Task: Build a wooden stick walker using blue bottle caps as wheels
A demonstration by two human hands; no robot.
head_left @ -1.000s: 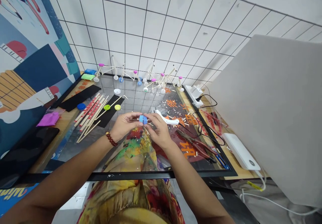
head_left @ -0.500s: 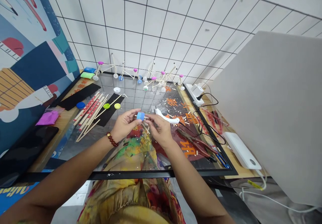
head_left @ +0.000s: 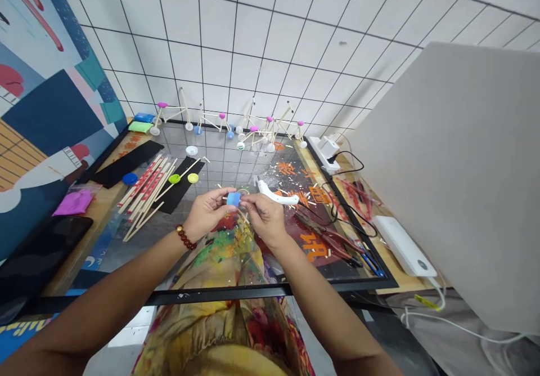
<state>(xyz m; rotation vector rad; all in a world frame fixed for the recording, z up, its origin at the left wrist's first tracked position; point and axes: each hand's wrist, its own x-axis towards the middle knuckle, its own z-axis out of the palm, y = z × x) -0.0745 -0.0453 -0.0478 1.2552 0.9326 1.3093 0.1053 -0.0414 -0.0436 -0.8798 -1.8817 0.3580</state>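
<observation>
Two blue bottle caps (head_left: 233,198), apparently set face to face, are between my hands above the table edge. My left hand (head_left: 207,211) is closed, pinching the caps between thumb and fingers. My right hand (head_left: 265,215) is closed at their right side, its fingertips on a thin wooden stick that is mostly hidden. Short light sticks (head_left: 243,216) show just below the fingers. Beyond my right hand lies a white glue gun (head_left: 278,196) on the table.
Bundled chopsticks (head_left: 147,187) and black strips (head_left: 126,164) lie at left, with a green cap (head_left: 174,179) and a yellow cap (head_left: 193,178). Several stick models (head_left: 253,129) stand along the wall. Pliers (head_left: 331,241), cables and a power strip (head_left: 323,153) are at right.
The blue caps have turned slightly in my fingers and my right fingertips sit closer against them. The whole view has shifted a little.
</observation>
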